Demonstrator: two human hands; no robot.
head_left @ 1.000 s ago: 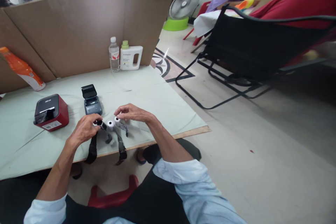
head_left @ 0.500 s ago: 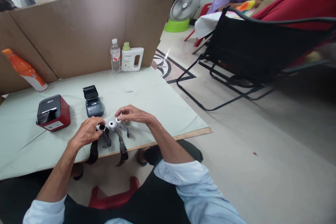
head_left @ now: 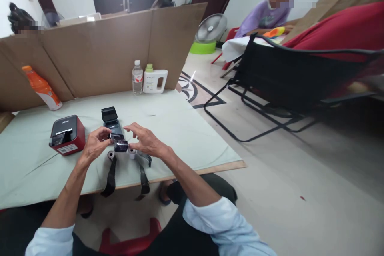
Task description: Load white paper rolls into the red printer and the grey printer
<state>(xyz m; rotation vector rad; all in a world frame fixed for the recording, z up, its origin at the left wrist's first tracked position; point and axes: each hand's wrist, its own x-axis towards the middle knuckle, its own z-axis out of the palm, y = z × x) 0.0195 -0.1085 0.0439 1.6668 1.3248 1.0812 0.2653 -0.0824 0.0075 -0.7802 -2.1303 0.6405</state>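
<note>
My left hand (head_left: 97,143) pinches one side of a shiny black-faced paper roll (head_left: 121,146) with a loose flap. My right hand (head_left: 147,141) has its thumb against the roll's right end and its index finger curved above, so the roll sits between both hands over the table. Just behind it stands a small dark grey label printer (head_left: 109,114) with its lid up, partly hidden by the roll and fingers. Nearer me lie a white-cored roll (head_left: 111,155) trailing a black strip and a white roll (head_left: 132,154) partly under my right hand.
A red-and-black printer (head_left: 68,135) is at left on the table (head_left: 168,128). An orange bottle (head_left: 43,88), a clear water bottle (head_left: 137,78) and a white jug (head_left: 154,82) stand by the cardboard screen (head_left: 99,48). A black folding chair (head_left: 288,76) and a person in purple are at right.
My left hand has lifted the black-faced roll off the table and turned it. My right hand has left the white roll and come to the lifted roll. The view has tilted upward.
</note>
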